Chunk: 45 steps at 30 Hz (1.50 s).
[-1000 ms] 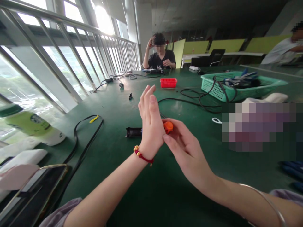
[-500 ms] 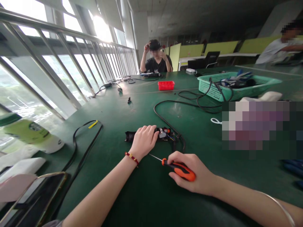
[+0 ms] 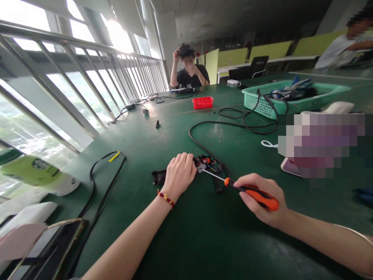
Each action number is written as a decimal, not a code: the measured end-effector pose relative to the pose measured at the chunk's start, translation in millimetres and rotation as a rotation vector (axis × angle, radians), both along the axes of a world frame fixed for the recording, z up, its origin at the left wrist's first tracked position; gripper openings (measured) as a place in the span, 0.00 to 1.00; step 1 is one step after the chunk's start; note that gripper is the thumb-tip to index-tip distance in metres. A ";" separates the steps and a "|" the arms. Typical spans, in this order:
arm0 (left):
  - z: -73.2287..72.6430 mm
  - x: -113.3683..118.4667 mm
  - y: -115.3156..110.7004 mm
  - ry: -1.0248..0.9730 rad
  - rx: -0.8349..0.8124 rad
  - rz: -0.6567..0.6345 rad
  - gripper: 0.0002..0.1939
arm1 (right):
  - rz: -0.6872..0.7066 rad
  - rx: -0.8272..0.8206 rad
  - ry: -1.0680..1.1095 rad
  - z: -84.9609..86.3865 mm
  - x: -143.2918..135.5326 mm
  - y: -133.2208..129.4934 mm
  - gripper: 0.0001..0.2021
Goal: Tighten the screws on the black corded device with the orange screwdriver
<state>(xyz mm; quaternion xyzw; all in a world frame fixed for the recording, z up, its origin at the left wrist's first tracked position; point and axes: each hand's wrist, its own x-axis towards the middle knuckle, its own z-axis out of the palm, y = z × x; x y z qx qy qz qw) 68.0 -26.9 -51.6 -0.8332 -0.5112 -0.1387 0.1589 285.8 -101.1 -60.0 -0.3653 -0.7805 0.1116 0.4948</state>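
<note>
My left hand point(image 3: 180, 171) is wrapped over the middle of a black corded device point(image 3: 159, 177) lying on the green table. The device's right end is opened up, with grey and red parts and coloured wires point(image 3: 212, 167) exposed. In my right hand point(image 3: 264, 200) is an orange-and-black screwdriver point(image 3: 259, 196), gripped by its handle. Its thin metal shaft points left, and the tip appears to be at the grey part among the exposed wires. Under my left palm, the middle of the device is hidden.
A black cable point(image 3: 201, 144) curves from the device toward a green basket point(image 3: 262, 105) of tools. Further back stands a red tray point(image 3: 203, 102). At left are a bottle point(image 3: 37, 171), a black strap point(image 3: 96, 190) and a phone point(image 3: 46, 249). A person point(image 3: 189, 70) sits at the far end.
My right hand has moved right and slightly up with the screwdriver, bringing its tip from beside my left wrist to the device's exposed parts. My left hand stays on the device.
</note>
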 end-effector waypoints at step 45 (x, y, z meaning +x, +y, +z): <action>-4.9 17.5 -8.5 -0.287 -0.032 0.086 0.10 | 0.010 -0.071 0.266 -4.7 -4.6 -2.4 0.13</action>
